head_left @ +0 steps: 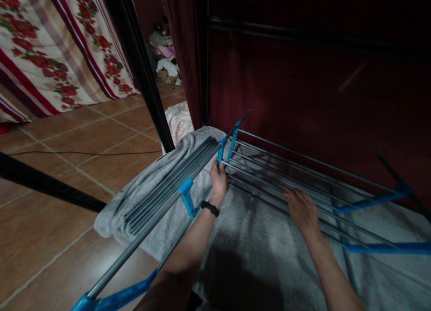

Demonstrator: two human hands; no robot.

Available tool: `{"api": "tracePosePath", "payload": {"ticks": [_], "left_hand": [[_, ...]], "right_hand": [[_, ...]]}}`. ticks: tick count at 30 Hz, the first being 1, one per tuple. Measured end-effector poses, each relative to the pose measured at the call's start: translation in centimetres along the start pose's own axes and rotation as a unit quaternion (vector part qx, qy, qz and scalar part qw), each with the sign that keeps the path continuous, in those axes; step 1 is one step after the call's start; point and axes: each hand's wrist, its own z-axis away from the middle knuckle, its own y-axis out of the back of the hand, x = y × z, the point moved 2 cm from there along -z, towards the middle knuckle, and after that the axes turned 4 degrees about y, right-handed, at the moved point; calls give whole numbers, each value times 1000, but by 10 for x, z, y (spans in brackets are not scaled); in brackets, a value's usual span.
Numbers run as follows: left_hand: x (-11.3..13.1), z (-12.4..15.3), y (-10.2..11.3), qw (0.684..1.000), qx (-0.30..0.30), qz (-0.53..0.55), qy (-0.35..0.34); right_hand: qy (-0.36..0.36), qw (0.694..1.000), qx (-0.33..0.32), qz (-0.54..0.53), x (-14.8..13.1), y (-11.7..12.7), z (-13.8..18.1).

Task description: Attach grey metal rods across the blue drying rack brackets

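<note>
A partly assembled drying rack (262, 160) with grey metal rods and blue plastic brackets lies on a grey blanket. My left hand (218, 180), with a black band at the wrist, is closed at the rods' left end, just under a light-blue bracket (221, 150). A second bracket (233, 144) stands just behind it. My right hand (303, 212) is closed over the rods partway along; its fingertips are partly hidden among them. A long grey tube (134, 244) with another blue bracket (187, 197) runs diagonally past my left forearm.
A bundle of loose grey rods (171, 185) lies on the grey blanket (256, 239) to the left. Black frame posts (144, 73) stand at the blanket's edge. A dark red panel (303, 99) rises behind the rack. A thin cable (84, 153) crosses the tiled floor (94, 126).
</note>
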Motion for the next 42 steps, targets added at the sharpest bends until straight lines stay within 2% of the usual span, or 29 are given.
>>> {"api": "tracePosePath", "payload": {"ticks": [17, 26, 42], "left_hand": [[3, 0, 0, 1000, 1, 1, 8], [1, -1, 0, 1000, 6, 1, 16], [-2, -1, 0, 1000, 8, -1, 6]], "right_hand": [[9, 1000, -21, 8, 3, 1, -2], [-12, 997, -71, -24, 4, 8, -9], [-52, 989, -103, -97, 11, 7, -16]]}}
